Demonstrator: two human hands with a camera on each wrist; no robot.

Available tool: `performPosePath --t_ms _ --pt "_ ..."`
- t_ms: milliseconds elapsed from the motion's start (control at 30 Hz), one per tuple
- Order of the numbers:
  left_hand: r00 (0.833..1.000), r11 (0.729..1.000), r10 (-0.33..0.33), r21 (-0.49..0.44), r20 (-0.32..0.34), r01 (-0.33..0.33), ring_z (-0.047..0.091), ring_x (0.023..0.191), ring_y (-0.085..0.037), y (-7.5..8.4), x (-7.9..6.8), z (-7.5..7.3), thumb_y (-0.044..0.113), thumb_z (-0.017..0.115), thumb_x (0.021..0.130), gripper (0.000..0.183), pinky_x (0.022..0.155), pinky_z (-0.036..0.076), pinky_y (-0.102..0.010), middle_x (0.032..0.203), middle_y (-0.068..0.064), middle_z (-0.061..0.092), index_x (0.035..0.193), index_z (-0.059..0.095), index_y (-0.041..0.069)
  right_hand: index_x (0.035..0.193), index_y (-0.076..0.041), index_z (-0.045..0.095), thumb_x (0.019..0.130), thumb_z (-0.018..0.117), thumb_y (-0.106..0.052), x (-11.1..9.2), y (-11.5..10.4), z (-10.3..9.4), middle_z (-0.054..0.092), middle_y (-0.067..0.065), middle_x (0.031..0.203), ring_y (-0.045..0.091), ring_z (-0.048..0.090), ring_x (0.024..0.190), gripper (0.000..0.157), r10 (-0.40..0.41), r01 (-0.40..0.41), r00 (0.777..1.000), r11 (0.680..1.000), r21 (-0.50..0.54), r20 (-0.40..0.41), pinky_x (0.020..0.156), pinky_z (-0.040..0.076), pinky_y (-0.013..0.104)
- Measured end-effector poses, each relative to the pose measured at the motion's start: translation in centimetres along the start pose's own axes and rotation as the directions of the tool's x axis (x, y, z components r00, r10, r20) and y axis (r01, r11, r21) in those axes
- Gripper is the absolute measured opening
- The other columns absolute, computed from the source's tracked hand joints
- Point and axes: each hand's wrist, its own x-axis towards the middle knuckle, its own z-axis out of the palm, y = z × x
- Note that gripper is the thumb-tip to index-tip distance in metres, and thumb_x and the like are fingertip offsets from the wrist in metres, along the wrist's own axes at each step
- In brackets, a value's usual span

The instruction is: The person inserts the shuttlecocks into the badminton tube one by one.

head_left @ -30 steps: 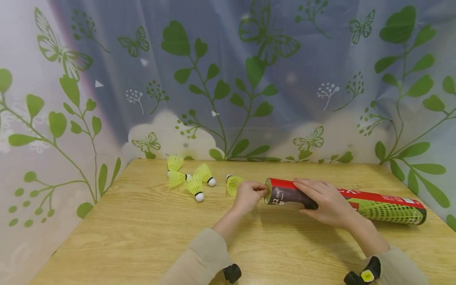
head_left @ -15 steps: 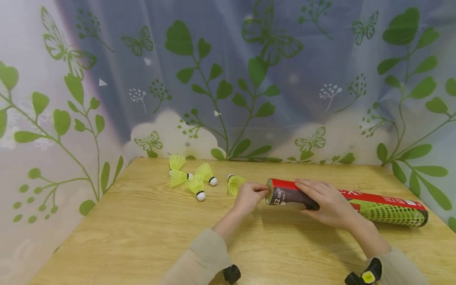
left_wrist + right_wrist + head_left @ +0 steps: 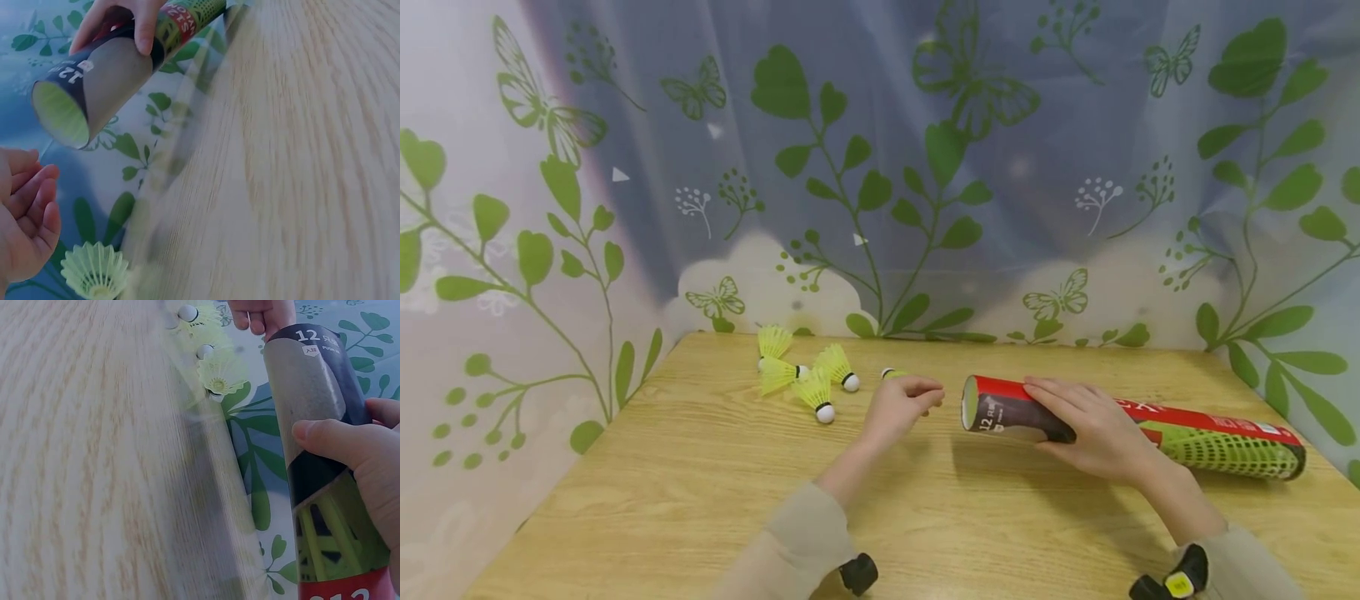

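My right hand (image 3: pixel 1093 429) grips a shuttlecock tube (image 3: pixel 1225 454), red, black and green, near its left end. That end is raised off the table and its mouth faces left; in the left wrist view the inside of the tube (image 3: pixel 112 84) looks yellow-green. My left hand (image 3: pixel 895 410) is a short way left of the mouth, fingers loosely bent and holding nothing. Behind it lies a yellow shuttlecock (image 3: pixel 891 372), mostly hidden in the head view; the left wrist view shows a shuttlecock (image 3: pixel 94 269) with its skirt toward the camera.
Several yellow shuttlecocks (image 3: pixel 814 392) with white heads lie in a cluster at the back left of the wooden table (image 3: pixel 700 492). A curtain (image 3: pixel 880 167) printed with leaves and butterflies stands behind the table and along its sides.
My left hand has drawn back leftward from the tube's mouth, where its fingertips were, and now covers more of the lone shuttlecock. The right hand and tube hold nearly the same place.
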Motion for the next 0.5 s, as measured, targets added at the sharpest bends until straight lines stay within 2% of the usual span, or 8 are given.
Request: performPosePath --t_ms 167,267,367,500 --pt "1.000 1.000 0.008 0.030 -0.008 -0.008 0.061 0.075 -0.016 -0.6 -0.3 -2.4 0.021 0.065 0.089 0.023 0.064 0.050 -0.026 0.093 -0.006 0.070 0.104 0.071 0.006 0.130 -0.005 0.054 0.090 0.038 -0.061 0.0 0.1 0.1 0.060 0.011 0.122 0.026 0.057 0.106 0.070 -0.003 0.003 1.000 1.000 -0.013 -0.003 0.079 0.046 0.046" --pt "1.000 0.999 -0.001 0.035 -0.018 0.002 0.063 0.078 -0.022 -1.1 -0.5 -4.0 0.021 0.066 0.088 0.025 0.068 0.052 -0.032 0.097 -0.006 0.070 0.106 0.070 0.005 0.129 -0.005 0.055 0.090 0.038 -0.061 0.0 0.1 0.1 0.060 0.011 0.122 0.025 0.057 0.106 0.070 -0.006 0.006 1.000 1.000 -0.014 -0.001 0.079 0.045 0.045" --pt "0.998 0.999 -0.023 0.042 -0.050 0.025 0.064 0.083 -0.027 -1.6 -0.5 -5.5 0.020 0.066 0.088 0.025 0.073 0.052 -0.038 0.099 -0.007 0.070 0.107 0.070 0.004 0.129 -0.005 0.055 0.090 0.038 -0.060 0.1 0.0 0.1 0.060 0.011 0.122 0.025 0.057 0.105 0.070 -0.008 0.008 1.000 1.000 -0.012 0.000 0.078 0.045 0.045" --pt "0.993 0.996 -0.040 0.071 -0.113 0.048 0.063 0.081 -0.023 -2.2 -0.4 -7.5 0.018 0.066 0.087 0.022 0.074 0.052 -0.040 0.096 -0.007 0.071 0.105 0.071 0.006 0.129 -0.004 0.055 0.089 0.039 -0.060 0.0 0.0 0.1 0.060 0.011 0.122 0.027 0.057 0.104 0.070 -0.003 0.003 1.000 1.000 0.000 -0.003 0.078 0.046 0.047"
